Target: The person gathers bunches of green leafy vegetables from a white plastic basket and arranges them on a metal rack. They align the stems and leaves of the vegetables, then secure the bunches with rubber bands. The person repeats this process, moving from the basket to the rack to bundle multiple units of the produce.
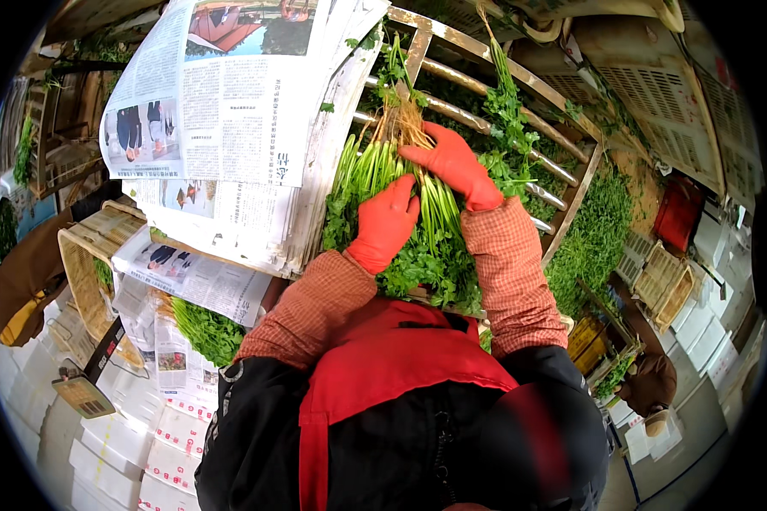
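A bunch of leafy green herbs [435, 209], which looks like coriander, lies in front of me with its pale stems and brown roots pointing away. My left hand [386, 223], in an orange-red rubber glove, is closed against the stems at the bunch's left side. On the other side, my right hand [456, 166], gloved alike, grips near the root ends, with thumb and fingers at the stems. Leaves spread out under both wrists. The bunch rests by a slatted metal rack [562, 183], and one loose sprig [504, 102] lies across the bars.
A thick stack of newspapers [230, 111] stands to the left. Below it sits a crate [85, 247] near newspaper-wrapped greens [204, 328] and a scale display [83, 396]. Loose greens [596, 230] cover the ground at right. Plastic crates [656, 94] stand far right; another person [652, 383] is lower right.
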Tool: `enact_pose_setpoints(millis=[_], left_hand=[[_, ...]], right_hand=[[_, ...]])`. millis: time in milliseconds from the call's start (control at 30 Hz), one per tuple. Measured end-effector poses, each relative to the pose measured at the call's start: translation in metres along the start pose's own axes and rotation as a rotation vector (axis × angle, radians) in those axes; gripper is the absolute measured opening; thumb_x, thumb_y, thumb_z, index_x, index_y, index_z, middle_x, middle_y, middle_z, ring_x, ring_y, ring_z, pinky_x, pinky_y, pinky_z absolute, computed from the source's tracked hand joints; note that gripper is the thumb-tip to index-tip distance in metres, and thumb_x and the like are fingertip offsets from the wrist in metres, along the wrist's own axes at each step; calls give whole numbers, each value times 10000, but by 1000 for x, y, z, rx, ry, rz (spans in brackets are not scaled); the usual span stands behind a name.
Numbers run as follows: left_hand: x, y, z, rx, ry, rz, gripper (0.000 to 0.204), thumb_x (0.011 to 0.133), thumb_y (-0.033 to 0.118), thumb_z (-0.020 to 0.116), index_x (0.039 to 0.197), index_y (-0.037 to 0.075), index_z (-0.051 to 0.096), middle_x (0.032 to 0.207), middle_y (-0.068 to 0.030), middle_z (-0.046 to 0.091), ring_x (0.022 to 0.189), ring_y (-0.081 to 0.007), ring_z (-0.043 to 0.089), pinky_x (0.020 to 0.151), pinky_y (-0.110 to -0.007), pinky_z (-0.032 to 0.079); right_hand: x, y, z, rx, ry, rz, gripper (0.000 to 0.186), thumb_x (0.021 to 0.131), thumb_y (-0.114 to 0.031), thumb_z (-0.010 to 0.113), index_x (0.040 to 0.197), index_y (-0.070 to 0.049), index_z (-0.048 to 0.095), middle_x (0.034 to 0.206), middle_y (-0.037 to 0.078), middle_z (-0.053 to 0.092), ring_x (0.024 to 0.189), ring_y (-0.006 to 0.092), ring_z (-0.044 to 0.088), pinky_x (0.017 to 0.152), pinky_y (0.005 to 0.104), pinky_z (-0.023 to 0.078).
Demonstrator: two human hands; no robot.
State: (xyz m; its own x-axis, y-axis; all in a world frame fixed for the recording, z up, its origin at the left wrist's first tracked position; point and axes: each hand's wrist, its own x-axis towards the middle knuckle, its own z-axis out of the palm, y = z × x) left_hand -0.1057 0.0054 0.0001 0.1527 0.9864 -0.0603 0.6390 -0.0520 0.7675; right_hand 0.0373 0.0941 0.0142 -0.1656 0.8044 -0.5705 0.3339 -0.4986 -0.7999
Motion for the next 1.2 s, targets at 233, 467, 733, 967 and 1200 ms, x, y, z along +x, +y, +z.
enact_pose_setpoints(millis=[233,467,733,967,1200], left_hand=[[17,6,-32,-134,152,-296,309,788,138,678,1085,96,608,782,-84,635,658,-238,632,579,-332,491],[28,-4,-14,84,45,-198,261,768,189,701,994,85,621,810,-82,647,692,-288,626,610,-368,495],[25,-16,-16,-501,72,-477,158,802,85,643,937,22,592,739,-90,635,637,-183,603,596,-302,488],[27,3,-30,-524,-35,-470,296,794,173,687,1042,31,608,751,-49,596,645,-136,549,614,-277,465],[35,-36,-16,-729,-307,-474,370,764,214,720,1038,-11,612,739,-7,566,664,-104,510,582,-262,419]], right_hand=[[-14,11,-14,11,127,104,360,787,-250,678,1046,-2,647,824,98,674,708,143,598,688,294,471],[-8,6,-16,98,-24,105,355,833,-174,661,1133,8,603,943,34,651,799,84,572,720,241,471],[-17,7,-12,451,-20,48,362,808,-150,660,1135,-8,594,999,54,644,852,114,584,788,267,465],[-31,-11,-20,469,-135,101,356,794,-105,655,1136,-13,616,1011,29,648,869,119,591,814,259,469],[-32,-3,-1,139,50,89,321,796,-169,683,1058,11,642,906,65,678,802,115,592,742,272,474]])
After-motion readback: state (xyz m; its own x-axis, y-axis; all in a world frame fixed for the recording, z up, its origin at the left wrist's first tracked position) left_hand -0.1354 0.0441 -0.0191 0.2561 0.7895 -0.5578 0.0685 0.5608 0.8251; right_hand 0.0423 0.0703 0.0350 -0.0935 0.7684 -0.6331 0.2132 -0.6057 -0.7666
